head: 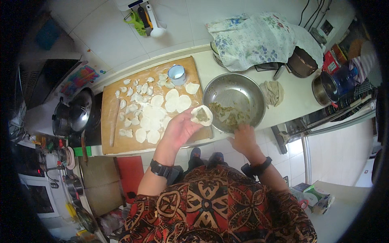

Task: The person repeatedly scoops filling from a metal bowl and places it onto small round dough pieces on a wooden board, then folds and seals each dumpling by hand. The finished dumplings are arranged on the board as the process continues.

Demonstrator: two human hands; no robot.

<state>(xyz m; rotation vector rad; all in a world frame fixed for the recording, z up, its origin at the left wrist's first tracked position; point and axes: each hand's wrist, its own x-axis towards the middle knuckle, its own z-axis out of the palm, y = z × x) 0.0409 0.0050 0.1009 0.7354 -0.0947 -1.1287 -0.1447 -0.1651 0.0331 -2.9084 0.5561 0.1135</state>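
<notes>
A round dough wrapper (201, 115) with greenish filling on it lies in my left hand (182, 126), near the right edge of a floured wooden board (179, 145). My right hand (244, 138) is at the near rim of a steel mixing bowl (234, 91); its fingertips reach the filling (232, 115) inside. Whether they hold a tool or filling cannot be told. Flat dough wrappers (153, 117) overlap on the board. Folded dumplings (130, 91) sit at its left and back, beside a rolling pin (115, 123). A blue-white enamel cup (177, 75) stands at the back.
A crumpled cloth (274, 92) lies right of the bowl. Behind it, a floral cloth (252, 41) covers things beside a dark pot (301, 62). Farther right stands a metal pot (323, 88). A lidded wok (80, 107) is on the left. Utensils (149, 21) hang on the wall.
</notes>
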